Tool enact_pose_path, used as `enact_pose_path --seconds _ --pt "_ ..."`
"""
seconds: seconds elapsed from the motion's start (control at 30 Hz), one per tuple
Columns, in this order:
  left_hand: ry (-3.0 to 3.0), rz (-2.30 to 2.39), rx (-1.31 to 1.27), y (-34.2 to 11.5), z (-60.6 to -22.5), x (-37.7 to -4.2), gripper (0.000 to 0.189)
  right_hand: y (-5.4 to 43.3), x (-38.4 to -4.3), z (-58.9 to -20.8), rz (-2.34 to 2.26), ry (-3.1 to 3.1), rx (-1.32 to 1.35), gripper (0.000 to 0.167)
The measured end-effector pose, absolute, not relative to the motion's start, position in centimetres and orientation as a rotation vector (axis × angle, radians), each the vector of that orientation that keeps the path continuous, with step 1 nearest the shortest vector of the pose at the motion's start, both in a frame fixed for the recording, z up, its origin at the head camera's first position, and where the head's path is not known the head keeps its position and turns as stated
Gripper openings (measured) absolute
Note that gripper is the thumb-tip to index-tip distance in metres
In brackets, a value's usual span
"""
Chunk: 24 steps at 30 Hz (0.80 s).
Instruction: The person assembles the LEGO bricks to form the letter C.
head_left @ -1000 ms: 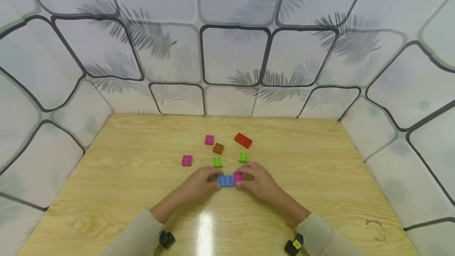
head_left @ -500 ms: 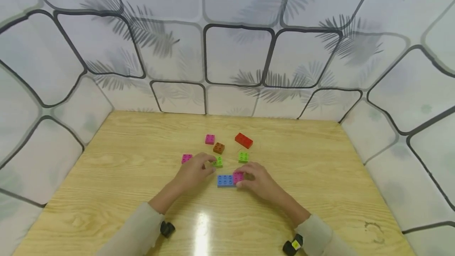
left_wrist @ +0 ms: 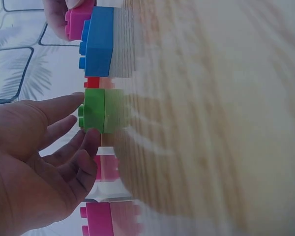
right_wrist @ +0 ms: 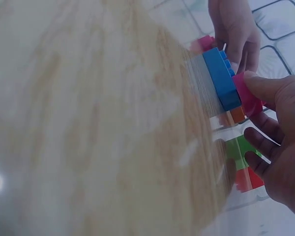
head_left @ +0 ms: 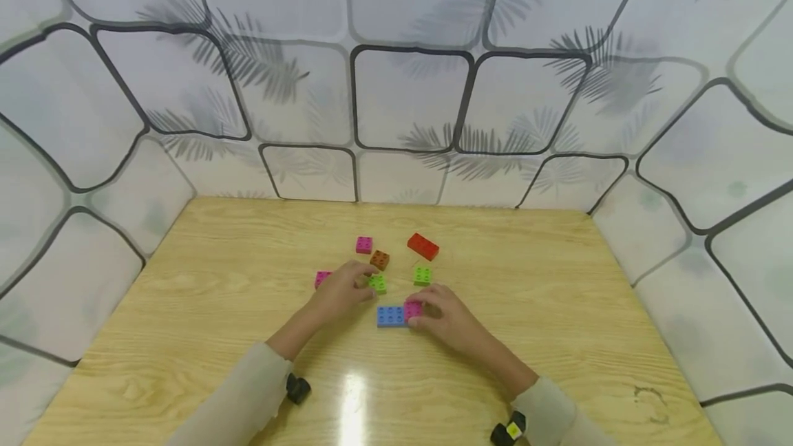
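Observation:
My right hand (head_left: pixel 452 316) grips a small pink toy building brick (head_left: pixel 411 310) between thumb and fingers. That brick sits on the right end of a longer blue building brick (right_wrist: pixel 220 78), whose other studs show. To the left, my left hand (head_left: pixel 339 291) is at a small green building brick (left_wrist: pixel 94 110) standing on the table. Its thumb and forefinger are spread on either side of this brick, fingertips right at its edges; in the left wrist view they do not close round it.
Beyond the hands lie a brown brick (head_left: pixel 380 260), another pink brick (head_left: pixel 364 245), a red brick (head_left: pixel 423 246) and a second green brick (head_left: pixel 423 276). One more pink brick (head_left: pixel 322 279) is partly behind the left hand. A patterned cloth wall (head_left: pixel 409 102) encloses the wooden table (head_left: pixel 526 260).
My left hand has left the blue brick and moved up and left to the green brick, its thumb and forefinger spreading wider there. The right hand stays on the pink brick.

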<state>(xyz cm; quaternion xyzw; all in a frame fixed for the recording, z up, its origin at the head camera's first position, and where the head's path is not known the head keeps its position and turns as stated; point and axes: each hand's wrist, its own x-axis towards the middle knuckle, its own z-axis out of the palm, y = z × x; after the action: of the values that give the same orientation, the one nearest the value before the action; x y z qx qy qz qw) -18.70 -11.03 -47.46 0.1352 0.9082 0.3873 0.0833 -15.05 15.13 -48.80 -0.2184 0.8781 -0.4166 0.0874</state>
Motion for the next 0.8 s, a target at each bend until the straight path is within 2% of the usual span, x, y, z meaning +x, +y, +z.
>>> enact_pose_path --seconds 0.8 --pt "2.692 1.106 0.429 -10.87 -47.62 -18.72 0.043 15.30 -15.27 -49.18 -1.240 2.576 -0.698 0.039"
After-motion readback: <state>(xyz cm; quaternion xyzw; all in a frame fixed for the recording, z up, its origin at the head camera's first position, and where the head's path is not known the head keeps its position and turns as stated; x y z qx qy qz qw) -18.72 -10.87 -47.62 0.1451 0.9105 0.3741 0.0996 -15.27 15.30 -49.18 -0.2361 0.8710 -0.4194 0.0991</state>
